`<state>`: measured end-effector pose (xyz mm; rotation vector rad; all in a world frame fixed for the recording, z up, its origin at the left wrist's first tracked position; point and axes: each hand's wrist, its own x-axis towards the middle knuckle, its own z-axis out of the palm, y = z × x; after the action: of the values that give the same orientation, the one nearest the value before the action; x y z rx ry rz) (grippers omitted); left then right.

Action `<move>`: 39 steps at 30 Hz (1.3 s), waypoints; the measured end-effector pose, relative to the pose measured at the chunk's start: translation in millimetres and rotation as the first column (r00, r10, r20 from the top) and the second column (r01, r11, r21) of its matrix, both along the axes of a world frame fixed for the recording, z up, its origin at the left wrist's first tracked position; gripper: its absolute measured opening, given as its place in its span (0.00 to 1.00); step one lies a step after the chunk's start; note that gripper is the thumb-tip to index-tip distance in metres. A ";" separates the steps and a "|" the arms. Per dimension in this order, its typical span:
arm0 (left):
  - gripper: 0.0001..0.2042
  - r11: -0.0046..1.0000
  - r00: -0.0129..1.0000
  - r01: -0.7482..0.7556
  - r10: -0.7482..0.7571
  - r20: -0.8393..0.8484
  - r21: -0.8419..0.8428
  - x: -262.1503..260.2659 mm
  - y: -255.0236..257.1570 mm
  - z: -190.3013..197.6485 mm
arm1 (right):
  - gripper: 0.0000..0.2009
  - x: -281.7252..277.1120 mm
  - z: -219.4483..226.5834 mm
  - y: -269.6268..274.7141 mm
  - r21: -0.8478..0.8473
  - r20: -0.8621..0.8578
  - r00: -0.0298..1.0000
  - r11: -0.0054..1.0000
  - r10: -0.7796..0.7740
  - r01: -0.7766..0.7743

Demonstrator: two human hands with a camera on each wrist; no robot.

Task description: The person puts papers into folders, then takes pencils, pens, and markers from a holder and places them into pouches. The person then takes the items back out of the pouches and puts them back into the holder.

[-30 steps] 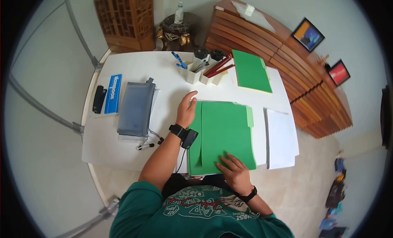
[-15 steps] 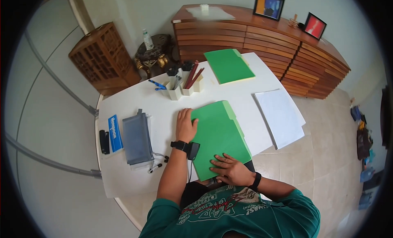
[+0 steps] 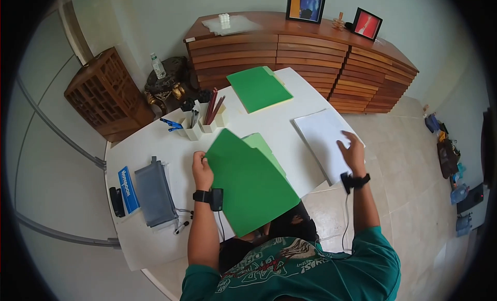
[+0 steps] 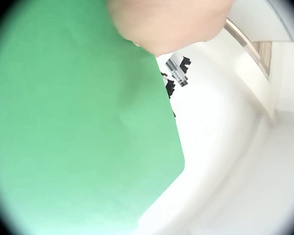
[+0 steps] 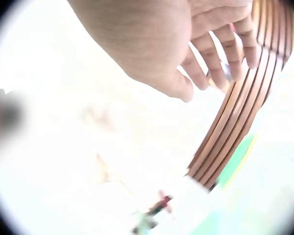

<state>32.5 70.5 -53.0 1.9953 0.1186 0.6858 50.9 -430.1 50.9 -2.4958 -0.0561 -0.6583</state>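
Observation:
My left hand (image 3: 202, 170) grips the left edge of a green file folder (image 3: 251, 189), its fingers behind the cover. The folder tilts up at the table's front edge, with a lighter green tabbed flap (image 3: 269, 153) showing behind its front cover. In the left wrist view the green cover (image 4: 83, 132) fills most of the picture below the hand. My right hand (image 3: 353, 153) is over the right side of a stack of white paper (image 3: 321, 138), fingers spread and loosely bent. The right wrist view shows that hand (image 5: 186, 49) holding nothing.
Another green folder (image 3: 259, 89) lies at the table's back. Pen holders (image 3: 207, 126) with pens and pencils stand left of it. A grey zip pouch (image 3: 156, 192), a blue notebook box (image 3: 128, 189) and a black stapler (image 3: 116, 201) lie at left. A wooden cabinet (image 3: 310, 57) stands behind.
The left hand has tilted the folder up off the table. The right hand has left the folder and moved right, over the white paper. The head view has turned rightward.

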 end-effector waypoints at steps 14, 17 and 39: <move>0.03 0.722 0.992 0.125 -0.090 0.087 -0.681 1.5 15.5 -1.8 | 0.28 44.5 -36.9 -88.4 -0.343 -0.475 0.824 0.927 -0.309 0.149; 0.03 0.695 0.989 0.143 -0.082 0.120 -0.704 1.6 12.0 1.1 | 0.27 36.1 -27.8 -73.6 -0.359 -0.443 0.828 0.914 -0.344 0.188; 0.04 0.663 0.991 0.127 -0.053 0.123 -0.738 1.6 11.4 2.5 | 0.34 25.6 -30.5 -52.5 -0.426 -0.250 0.877 0.860 -0.411 0.282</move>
<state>34.1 81.9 -50.5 1.1536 0.2079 0.5375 76.4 -482.6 20.5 -2.9983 0.4567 -0.3748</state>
